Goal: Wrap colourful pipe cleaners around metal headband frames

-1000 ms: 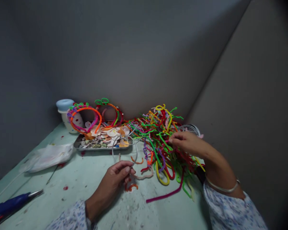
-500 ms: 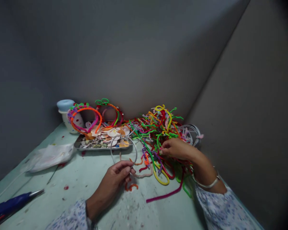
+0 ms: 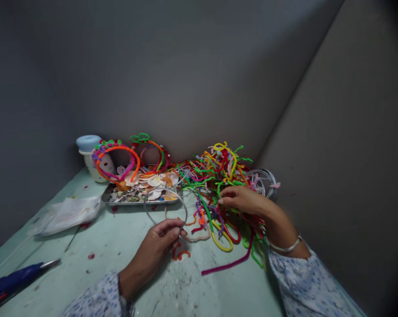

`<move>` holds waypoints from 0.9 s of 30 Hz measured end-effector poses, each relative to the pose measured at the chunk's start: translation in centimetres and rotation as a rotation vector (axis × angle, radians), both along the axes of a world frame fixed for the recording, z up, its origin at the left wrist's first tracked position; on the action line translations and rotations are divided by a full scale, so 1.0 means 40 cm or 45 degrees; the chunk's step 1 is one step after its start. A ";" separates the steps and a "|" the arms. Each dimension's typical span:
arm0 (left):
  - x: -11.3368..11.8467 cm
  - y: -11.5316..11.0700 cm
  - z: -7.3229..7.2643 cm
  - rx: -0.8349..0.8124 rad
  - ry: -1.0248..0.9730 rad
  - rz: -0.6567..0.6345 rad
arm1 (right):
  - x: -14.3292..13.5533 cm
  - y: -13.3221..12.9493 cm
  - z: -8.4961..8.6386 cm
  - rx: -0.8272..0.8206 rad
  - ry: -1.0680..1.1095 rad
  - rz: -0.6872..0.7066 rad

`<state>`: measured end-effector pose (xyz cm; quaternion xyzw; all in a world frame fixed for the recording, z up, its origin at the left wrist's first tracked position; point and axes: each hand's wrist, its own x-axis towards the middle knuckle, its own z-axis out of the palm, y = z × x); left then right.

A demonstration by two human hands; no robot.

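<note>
At the pipe-cleaner pile, right hand, further left than before

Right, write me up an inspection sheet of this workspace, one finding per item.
Surface: pale green table, stained and speckled.
Job's things: thin wire ring; tangled heap of coloured fuzzy stems.
Clutter: metal tray of small loose pieces, colourful hoops by it, blue-lidded jar, plastic bag, wire coil, blue tool with a metal tip.
Hands: left hand pinches the ring; right hand is at the heap, any grip there unclear.
Cables: white cord at the left; its ends can't be made out.
Surroundings: grey walls behind and to the right.
</note>
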<state>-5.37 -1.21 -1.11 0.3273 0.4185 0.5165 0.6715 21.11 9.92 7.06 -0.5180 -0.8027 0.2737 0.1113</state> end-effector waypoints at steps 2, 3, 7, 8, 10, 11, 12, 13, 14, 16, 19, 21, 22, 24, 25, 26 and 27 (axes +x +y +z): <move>0.000 0.001 -0.002 -0.005 -0.004 0.002 | -0.010 0.001 -0.009 -0.007 -0.022 -0.036; -0.001 0.001 -0.005 0.002 -0.004 0.001 | -0.012 0.001 -0.011 -0.014 -0.018 -0.063; -0.003 0.004 -0.013 0.025 0.013 -0.017 | -0.002 -0.007 0.013 -0.060 0.201 -0.136; -0.004 0.004 -0.013 0.027 0.020 -0.019 | 0.003 -0.010 0.024 -0.065 0.271 -0.168; -0.004 0.004 -0.013 0.031 0.028 -0.019 | 0.014 -0.018 0.047 -0.062 0.401 -0.230; -0.003 0.004 -0.013 0.030 0.025 -0.017 | 0.018 -0.021 0.056 -0.092 0.504 -0.264; -0.003 0.004 -0.013 0.026 0.020 -0.013 | 0.021 -0.023 0.062 -0.115 0.598 -0.302; -0.003 0.003 -0.013 0.019 0.015 -0.011 | 0.023 -0.024 0.066 -0.140 0.688 -0.337; -0.003 0.003 -0.013 0.012 0.011 -0.009 | 0.024 -0.024 0.068 -0.164 0.761 -0.367; -0.004 0.003 -0.014 0.006 0.008 -0.004 | 0.023 -0.023 0.067 -0.184 0.846 -0.403; -0.005 0.007 -0.007 0.019 0.022 0.012 | 0.017 -0.022 0.062 -0.194 0.837 -0.374; -0.006 0.009 0.006 0.048 0.052 0.048 | 0.010 -0.025 0.060 -0.210 0.770 -0.314; -0.005 0.009 0.014 0.072 0.079 0.074 | 0.006 -0.027 0.060 -0.218 0.725 -0.280; -0.003 0.008 0.035 0.124 0.159 0.128 | 0.001 -0.030 0.063 -0.216 0.619 -0.229; 0.000 0.006 0.047 0.157 0.200 0.156 | 0.001 -0.031 0.064 -0.210 0.570 -0.220; 0.004 0.004 0.060 0.173 0.238 0.169 | 0.003 -0.031 0.066 -0.201 0.524 -0.227; 0.009 0.003 0.072 0.197 0.262 0.186 | 0.008 -0.030 0.067 -0.184 0.481 -0.243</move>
